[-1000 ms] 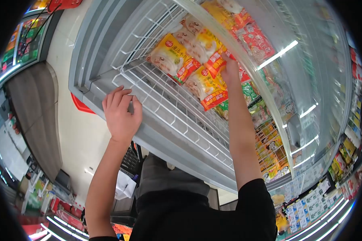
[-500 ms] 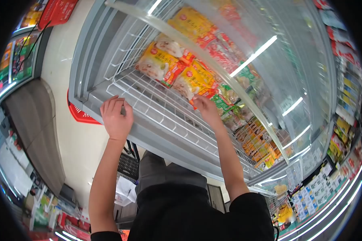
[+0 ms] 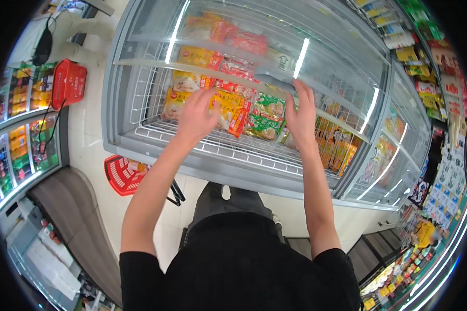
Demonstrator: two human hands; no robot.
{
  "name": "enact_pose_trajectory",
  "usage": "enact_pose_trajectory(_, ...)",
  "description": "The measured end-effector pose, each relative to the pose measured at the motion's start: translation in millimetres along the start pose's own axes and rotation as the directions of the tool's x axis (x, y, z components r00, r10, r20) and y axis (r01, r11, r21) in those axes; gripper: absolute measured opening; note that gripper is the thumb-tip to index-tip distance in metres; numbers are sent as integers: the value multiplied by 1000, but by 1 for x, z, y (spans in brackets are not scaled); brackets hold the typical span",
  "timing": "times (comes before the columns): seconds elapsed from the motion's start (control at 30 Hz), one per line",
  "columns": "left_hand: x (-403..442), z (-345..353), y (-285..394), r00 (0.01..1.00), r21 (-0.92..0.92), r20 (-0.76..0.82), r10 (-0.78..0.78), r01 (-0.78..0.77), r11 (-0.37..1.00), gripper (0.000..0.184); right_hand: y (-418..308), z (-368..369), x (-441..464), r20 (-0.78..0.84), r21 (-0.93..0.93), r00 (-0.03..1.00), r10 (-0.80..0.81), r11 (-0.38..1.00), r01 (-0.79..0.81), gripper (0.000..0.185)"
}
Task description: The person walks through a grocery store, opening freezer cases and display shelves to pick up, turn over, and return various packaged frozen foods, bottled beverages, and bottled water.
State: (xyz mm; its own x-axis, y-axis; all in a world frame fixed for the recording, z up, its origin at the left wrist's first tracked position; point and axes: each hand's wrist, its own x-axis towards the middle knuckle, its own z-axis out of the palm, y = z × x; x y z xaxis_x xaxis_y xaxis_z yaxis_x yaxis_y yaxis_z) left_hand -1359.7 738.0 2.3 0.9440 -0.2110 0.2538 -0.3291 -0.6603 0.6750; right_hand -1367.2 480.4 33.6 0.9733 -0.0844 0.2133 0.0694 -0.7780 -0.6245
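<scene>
1 right hand [image 3: 302,116] of ours, half curled, meets the glass lid [image 3: 150,63] at its handle [image 3: 274,81], though we can't tell how firmly; our left hand [image 3: 196,118], blurred, loosely spread, looks empty above the yellow bags [image 3: 229,108] in the freezer [image 3: 223,172]. A weak hold could let the lid slip and pinch us. Bags read 水饺; brands are illegible.

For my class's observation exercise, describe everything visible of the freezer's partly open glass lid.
This lid looks like clear glass, with a pale front edge and a grey handle. Light strips reflect in it. It stands partly open over the freezer, leaving the near side uncovered; food packets show through it. The right hand is at the handle's right end, though whether it grips is unclear.
</scene>
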Motion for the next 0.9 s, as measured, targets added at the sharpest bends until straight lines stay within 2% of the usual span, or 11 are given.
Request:
enact_pose_trajectory(0.07, 45, 28, 38, 986, 6, 75, 148, -149, 989, 43, 18, 8, 14, -72, -79, 994, -82, 994, 76, 42)
enact_pose_trajectory(0.1, 60, 43, 48, 972, 7, 104, 211, -213, 977, 47, 24, 15, 15, 26, -68, 995, -95, 993, 96, 45)
enact_pose_trajectory(0.13, 69, 55, 52, 966, 5, 119, 230, -232, 973, 47, 28, 19, 15, 126, -54, 986, -105, 992, 112, 49)
enact_pose_trajectory(0.2, 73, 76, 58, 909, 196, 315, 274, -344, 918, 54, 30, 25, 14, 92, -67, 992, -87, 993, 93, 49)
enact_pose_trajectory(0.23, 68, 81, 62, 900, 192, 330, 284, -359, 913, 54, 29, 26, 10, 72, -82, 994, -84, 993, 90, 49)
enact_pose_trajectory(0.3, 65, 84, 69, 936, 204, 337, 101, -177, 963, 56, 25, 29, 1, 65, -100, 995, -69, 992, 76, 48)
enact_pose_trajectory(0.4, 47, 75, 80, 894, 206, 448, -23, -79, 975, 57, 18, 27, -25, 57, -136, 995, -84, 987, 91, 48)
enact_pose_trajectory(0.5, -5, 74, 70, 949, 115, 292, 121, -160, 980, 56, 5, 27, -63, 75, -104, 992, -96, 989, 104, 49)
enact_pose_trajectory(0.73, -110, 27, 79, 934, 126, 338, 118, -169, 978, 58, -25, 31, -162, 162, -27, 985, -52, 998, 57, 55)
enact_pose_trajectory(0.8, -141, 2, 76, 969, 47, 237, 64, -77, 996, 56, -34, 32, -184, 161, -35, 985, -56, 997, 62, 55)
enact_pose_trajectory(0.9, -217, -34, 43, 968, 18, 78, -238, 237, 971, 48, -44, 35, -215, 164, -55, 985, -43, 997, 53, 55)
